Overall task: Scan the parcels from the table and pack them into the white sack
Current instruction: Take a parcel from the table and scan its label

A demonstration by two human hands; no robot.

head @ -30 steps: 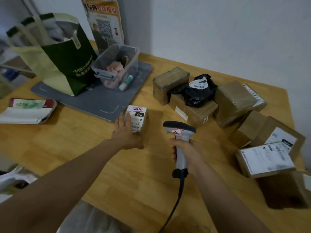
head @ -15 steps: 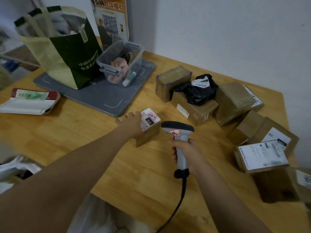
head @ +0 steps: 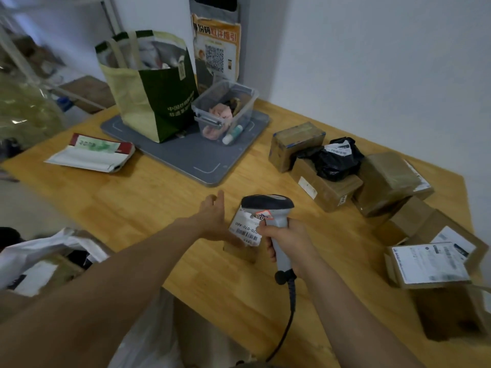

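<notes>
My left hand [head: 212, 217] grips a small brown parcel [head: 245, 231] from its left side, tilted so its white barcode label faces up; one finger sticks out straight. My right hand [head: 288, 241] holds the grey barcode scanner [head: 268, 204] by its handle, its head right over the label. The white sack [head: 39, 251] lies open beside the table's near left edge, with parcels inside it. More parcels sit on the right of the table: several cardboard boxes [head: 390, 181], a black bagged parcel [head: 336, 162] and a labelled box [head: 430, 264].
A grey mat [head: 191, 160] at the back of the wooden table [head: 148, 197] carries a green and cream tote bag [head: 151, 88] and a clear plastic bin [head: 225, 110]. A white mailer envelope [head: 93, 155] lies at the left. The scanner cable [head: 289, 322] hangs over the front edge.
My left hand has pulled the small parcel nearer and to the right, tipping its label up under the scanner head. My right hand has kept the scanner in about the same place.
</notes>
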